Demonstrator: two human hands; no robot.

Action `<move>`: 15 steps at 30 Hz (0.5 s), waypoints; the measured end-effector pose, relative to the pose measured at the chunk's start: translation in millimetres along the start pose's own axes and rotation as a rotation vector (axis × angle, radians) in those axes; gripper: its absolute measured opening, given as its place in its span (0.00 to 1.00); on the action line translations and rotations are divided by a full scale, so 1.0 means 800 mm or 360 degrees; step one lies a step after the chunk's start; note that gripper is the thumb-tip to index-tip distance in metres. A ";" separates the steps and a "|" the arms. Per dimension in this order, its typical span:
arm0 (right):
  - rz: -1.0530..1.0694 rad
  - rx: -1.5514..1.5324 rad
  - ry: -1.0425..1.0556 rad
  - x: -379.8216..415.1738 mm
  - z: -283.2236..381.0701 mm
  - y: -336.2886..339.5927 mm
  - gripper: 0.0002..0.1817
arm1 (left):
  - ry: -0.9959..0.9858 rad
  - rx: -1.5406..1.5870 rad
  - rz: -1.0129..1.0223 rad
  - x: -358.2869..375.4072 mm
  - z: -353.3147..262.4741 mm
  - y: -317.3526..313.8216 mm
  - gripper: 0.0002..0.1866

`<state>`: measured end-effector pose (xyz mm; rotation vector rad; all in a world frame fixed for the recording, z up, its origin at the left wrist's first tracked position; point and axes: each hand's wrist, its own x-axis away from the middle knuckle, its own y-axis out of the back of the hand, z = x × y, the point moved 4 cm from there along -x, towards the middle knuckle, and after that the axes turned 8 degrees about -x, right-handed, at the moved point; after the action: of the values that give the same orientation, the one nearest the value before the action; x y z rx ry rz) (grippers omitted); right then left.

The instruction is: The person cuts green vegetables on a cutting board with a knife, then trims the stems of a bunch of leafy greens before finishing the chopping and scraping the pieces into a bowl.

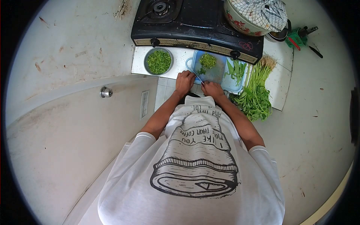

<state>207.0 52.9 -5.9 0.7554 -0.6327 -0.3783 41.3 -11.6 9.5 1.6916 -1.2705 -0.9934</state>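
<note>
My right hand (212, 89) is closed around the handle of a knife (195, 74), whose thin blade slants up and left over the edge of a blue cutting board (216, 77). Beside the blade, at the board's left edge, my left hand (184, 82) has its fingers curled; what they hold, if anything, is hidden. A heap of chopped greens (207, 60) lies on the board, with a smaller dark green bit just below it. Left of my hands stands a grey bowl (171, 64) full of finely chopped greens (158, 62).
Loose leaves (236, 71) lie on a light blue tray (229, 84) at the right. Next to it, a rooted bunch of leafy greens (257, 88) hangs over the counter edge. Behind are a black gas stove (198, 33), a cloth-covered pot (240, 24) and a green basket (296, 38) with utensils.
</note>
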 end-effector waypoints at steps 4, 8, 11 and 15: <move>-0.0021 0.0064 -0.0002 -0.010 0.009 -0.002 0.21 | -0.0045 0.0019 -0.0079 0.003 -0.001 0.001 0.05; -0.0052 0.0042 -0.0002 -0.013 0.009 0.000 0.21 | 0.0096 0.0148 -0.0067 0.006 -0.001 0.005 0.06; -0.0100 0.0015 -0.0008 -0.009 0.000 -0.002 0.21 | 0.0240 0.0252 -0.0010 0.005 0.007 -0.006 0.06; -0.0132 -0.0046 0.0013 -0.001 0.000 0.006 0.21 | 0.0258 0.0282 -0.0017 0.003 0.009 -0.007 0.05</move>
<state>206.8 56.5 -2.3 0.7567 -0.5881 -0.4596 37.1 -13.5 1.0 1.8749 -1.2736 -0.7506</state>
